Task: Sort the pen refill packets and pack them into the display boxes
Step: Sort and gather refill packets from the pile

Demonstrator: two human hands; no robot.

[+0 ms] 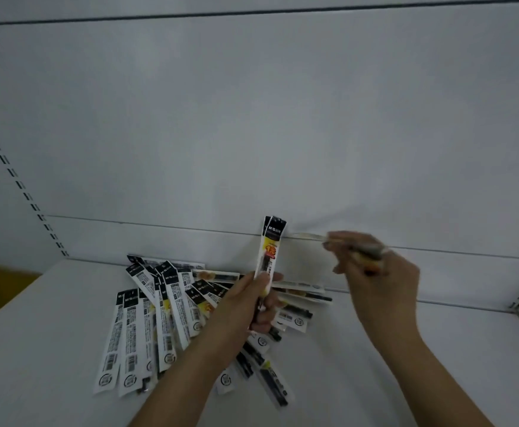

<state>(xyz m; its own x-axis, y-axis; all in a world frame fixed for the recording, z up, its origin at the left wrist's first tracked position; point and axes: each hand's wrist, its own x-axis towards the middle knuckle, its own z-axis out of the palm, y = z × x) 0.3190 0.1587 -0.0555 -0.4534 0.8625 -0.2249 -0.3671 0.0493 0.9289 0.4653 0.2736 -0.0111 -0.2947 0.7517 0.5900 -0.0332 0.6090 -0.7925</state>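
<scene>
Two bare forearms enter from the lower edge and reach forward over a white shelf (359, 349). Nearest the camera, a loose pile of pen refill packets (165, 315) lies flat on the shelf surface, fanned out and overlapping; most packets on the left side of the pile show their white printed backs with barcodes, while several on the right side show clear fronts with dark refills inside. The pile extends beneath the left forearm. The left hand (259, 303) is positioned above the middle of the pile, with its fingers and thumb curled around the lower part of a small upright bundle of packets (270, 248); at least two packets are visible in the bundle, their black header ends pointing up and slightly offset from one another. The right hand (375, 272) is raised to the right of the bundle and apart from it, with its fingers pinching a single packet (313, 237) that lies roughly horizontal and points toward the top of the bundle; this packet and the fingertips are blurred, so its printed face cannot be read. Beyond the hands, a white back panel (252, 118) rises from the rear of the shelf. Slotted uprights (14, 177) run along the left and right edges of the panel.
</scene>
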